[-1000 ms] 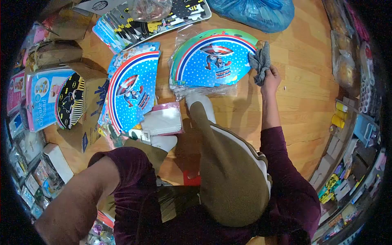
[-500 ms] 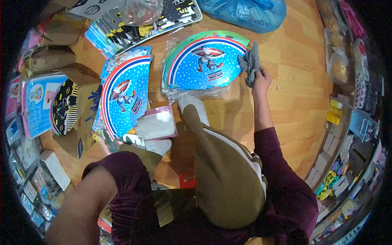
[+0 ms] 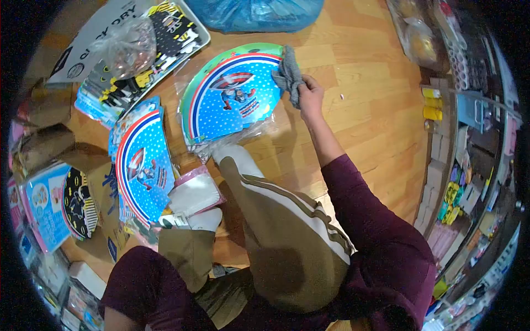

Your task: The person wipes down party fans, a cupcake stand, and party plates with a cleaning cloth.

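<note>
My right hand [image 3: 312, 99] grips a bunched grey cloth [image 3: 288, 77]. The cloth rests on the right end of a stack of fan-shaped printed cards [image 3: 229, 96], blue with stars and a red, white and blue curved border. Clear plastic wrap [image 3: 259, 128] lies under that stack. To its left is a second pile of similar blue fan-shaped cards [image 3: 143, 171]. A packet with a white sheet and pink edge [image 3: 193, 193] lies beside my foot. My left hand is out of view; only the maroon sleeve [image 3: 143, 287] and a bit of forearm show at the bottom left.
A tray [image 3: 205, 43] of black and yellow cut-outs, with a clear plastic bag [image 3: 130, 49] on top, sits at the upper left. A blue plastic bag [image 3: 259, 14] lies at the top. A cardboard box [image 3: 113, 220] and cupcake stand pack [image 3: 47, 201] are left; stocked shelves [image 3: 466, 149] line the right.
The camera view has turned, shifting the floor items leftward. My right hand still holds the cloth at the card stack's right end. My left forearm has mostly dropped out of view.
</note>
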`<state>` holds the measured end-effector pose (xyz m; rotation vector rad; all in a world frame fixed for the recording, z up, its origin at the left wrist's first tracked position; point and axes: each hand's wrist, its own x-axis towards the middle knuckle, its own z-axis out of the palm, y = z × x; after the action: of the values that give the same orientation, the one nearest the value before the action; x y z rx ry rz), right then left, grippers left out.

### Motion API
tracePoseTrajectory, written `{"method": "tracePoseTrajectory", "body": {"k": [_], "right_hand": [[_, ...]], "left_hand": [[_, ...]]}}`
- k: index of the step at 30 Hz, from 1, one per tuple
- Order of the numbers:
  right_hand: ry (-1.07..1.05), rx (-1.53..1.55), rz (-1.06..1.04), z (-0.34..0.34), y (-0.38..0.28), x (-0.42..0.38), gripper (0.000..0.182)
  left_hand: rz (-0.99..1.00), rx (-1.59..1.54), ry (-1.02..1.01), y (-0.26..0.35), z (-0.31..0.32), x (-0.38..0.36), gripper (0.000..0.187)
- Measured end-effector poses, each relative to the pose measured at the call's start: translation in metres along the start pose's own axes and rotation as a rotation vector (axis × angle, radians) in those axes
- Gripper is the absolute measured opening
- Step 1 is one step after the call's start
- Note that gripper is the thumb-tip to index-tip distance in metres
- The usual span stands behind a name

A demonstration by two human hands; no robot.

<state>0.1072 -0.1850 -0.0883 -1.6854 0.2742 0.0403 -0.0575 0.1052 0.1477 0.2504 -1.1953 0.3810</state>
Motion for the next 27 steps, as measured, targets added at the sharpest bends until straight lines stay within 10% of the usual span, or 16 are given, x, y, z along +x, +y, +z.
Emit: {"method": "tracePoseTrajectory", "body": {"k": [12, 14, 15, 16, 17, 19, 23, 27], "right_hand": [[0.019, -0.059, -0.16, 0.009, -0.017, -0.003, 0.025], [-0.031, -0.093, -0.22, 0.016, -0.02, -0.004, 0.025], [-0.049, -0.134, -0.287, 0.02, -0.022, -0.004, 0.026], [-0.09, -0.227, -0.406, 0.027, -0.034, -0.011, 0.029], [-0.111, -0.223, -0.405, 0.034, -0.034, -0.017, 0.029], [-0.201, -0.48, -0.803, 0.052, -0.034, -0.023, 0.031], [-0.579, -0.66, -0.836, 0.089, 0.006, -0.051, 0.041], [-0.708, -0.994, -0.84, 0.097, 0.028, -0.069, 0.049]], "left_hand": [[-0.213, -0.105, -0.029, 0.028, 0.039, 0.036, 0.037], [-0.194, 0.075, 0.79, 0.038, 0.031, -0.044, 0.037], [-0.335, 0.648, 1.371, 0.009, 0.017, -0.059, 0.033], [-0.96, 1.183, 1.32, -0.003, 0.0, -0.081, 0.028], [-1.145, 1.117, 1.549, -0.005, -0.02, -0.121, 0.02], [-1.195, 1.604, 1.353, -0.018, -0.041, -0.188, 0.024], [-1.53, 2.069, 1.025, -0.033, -0.057, -0.216, 0.037], [-1.547, 2.208, 1.116, -0.043, -0.066, -0.208, 0.042]]}}
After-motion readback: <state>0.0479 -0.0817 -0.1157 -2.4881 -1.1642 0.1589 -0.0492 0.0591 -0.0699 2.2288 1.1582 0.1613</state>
